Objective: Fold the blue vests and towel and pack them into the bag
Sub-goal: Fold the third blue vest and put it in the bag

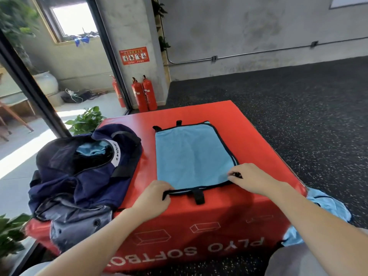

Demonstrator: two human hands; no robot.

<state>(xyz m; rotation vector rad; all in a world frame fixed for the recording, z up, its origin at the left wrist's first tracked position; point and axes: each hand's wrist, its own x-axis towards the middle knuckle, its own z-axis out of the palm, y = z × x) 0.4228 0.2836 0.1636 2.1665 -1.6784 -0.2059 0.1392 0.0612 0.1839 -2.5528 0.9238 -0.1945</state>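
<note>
Blue vest (191,156) lies spread flat on top of the red soft box (258,140), its black-trimmed near edge running along the box's near rim between the two hands. At the very bottom of the view both forearms come in from the corners, cut off by the frame. The left hand (153,198) has its fingers curled around a black strap at the vest's near left corner; the fingertips are tucked under and hidden. The right hand (251,179) pinches the black trim at the near right corner, thumb and forefinger closed on the edge, the other fingers bent loosely behind. A short black tab sticks out from the near edge between the hands, hanging over the box front, where white lettering reads upside down and is partly blocked by the left arm. Off the box's right side, a second piece of blue cloth (326,208) hangs low beside the right forearm; most of it is hidden, so whether it is a vest or the towel cannot be told. On the left part of the box top sits the dark navy bag (83,172), slumped and open, with some light blue fabric showing inside its mouth. Beyond the box, red fire extinguishers (144,94) stand against a concrete pillar (129,26), and a leafy plant (85,120) peeks from behind the bag
</note>
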